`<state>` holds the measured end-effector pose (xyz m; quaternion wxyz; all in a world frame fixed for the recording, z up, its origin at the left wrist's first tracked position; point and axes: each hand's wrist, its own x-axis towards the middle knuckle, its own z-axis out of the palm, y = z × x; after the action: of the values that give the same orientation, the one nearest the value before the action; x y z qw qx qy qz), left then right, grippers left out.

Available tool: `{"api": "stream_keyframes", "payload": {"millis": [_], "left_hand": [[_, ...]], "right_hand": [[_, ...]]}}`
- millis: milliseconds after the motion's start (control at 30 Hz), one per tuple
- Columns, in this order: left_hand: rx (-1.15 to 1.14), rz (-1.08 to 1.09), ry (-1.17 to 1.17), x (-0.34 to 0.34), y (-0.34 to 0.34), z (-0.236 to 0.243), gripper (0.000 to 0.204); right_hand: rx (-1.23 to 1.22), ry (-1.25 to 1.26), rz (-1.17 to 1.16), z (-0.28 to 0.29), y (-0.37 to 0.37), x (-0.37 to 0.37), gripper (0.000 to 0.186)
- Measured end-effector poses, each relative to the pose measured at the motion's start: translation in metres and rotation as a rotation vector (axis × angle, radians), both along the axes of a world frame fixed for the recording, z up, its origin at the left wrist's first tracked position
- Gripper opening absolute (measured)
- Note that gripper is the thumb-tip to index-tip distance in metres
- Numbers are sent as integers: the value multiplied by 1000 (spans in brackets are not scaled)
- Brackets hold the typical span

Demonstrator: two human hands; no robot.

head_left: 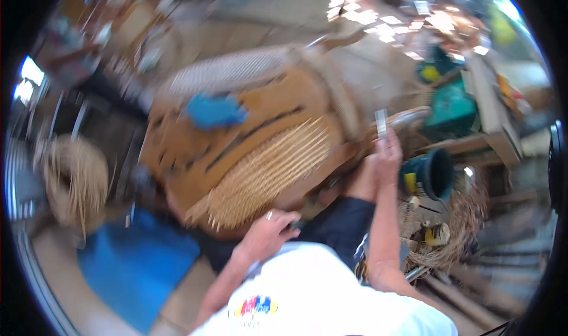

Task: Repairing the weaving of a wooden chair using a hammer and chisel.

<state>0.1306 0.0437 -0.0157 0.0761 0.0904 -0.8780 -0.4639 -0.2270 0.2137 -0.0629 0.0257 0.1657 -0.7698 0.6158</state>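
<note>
I see woven cane panel [269,173] just beyond left hand [265,238] | left curled round dark object [294,224] | right hand [387,153], right of panel, gripping flat silvery tool [381,123]

Dk bucket [442,176] nr R, open mouth showing, yellow patch on side. Green bin [451,112] behind it, next to pale wooden stand [492,105]. Below bucket: heap of straw-col. strands [466,217], sm. yellow item [438,234] just beside, blurred. Far L: pale strand bundle [77,173], ends hanging. Btm L: blue sheet [136,265]. Upper L: another person [71,58], blurred. Bright light patches [387,31] top R.
</note>
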Motion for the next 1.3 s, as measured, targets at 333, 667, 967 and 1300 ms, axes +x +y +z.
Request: {"api": "stream_keyframes", "payload": {"millis": [333, 667, 967, 1300], "left_hand": [[322, 573, 128, 73, -10, 35, 33], [327, 1052, 629, 103, -53, 47, 31], [402, 903, 709, 43, -63, 24, 31], [340, 867, 652, 53, -64, 12, 30]], "right_hand": [[-181, -110, 161, -11, 4, -31, 42], [-594, -321, 486, 46, 15, 32, 39], [13, -512, 924, 79, -32, 126, 43], [416, -270, 1038, 136, -74, 130, 40]]}}
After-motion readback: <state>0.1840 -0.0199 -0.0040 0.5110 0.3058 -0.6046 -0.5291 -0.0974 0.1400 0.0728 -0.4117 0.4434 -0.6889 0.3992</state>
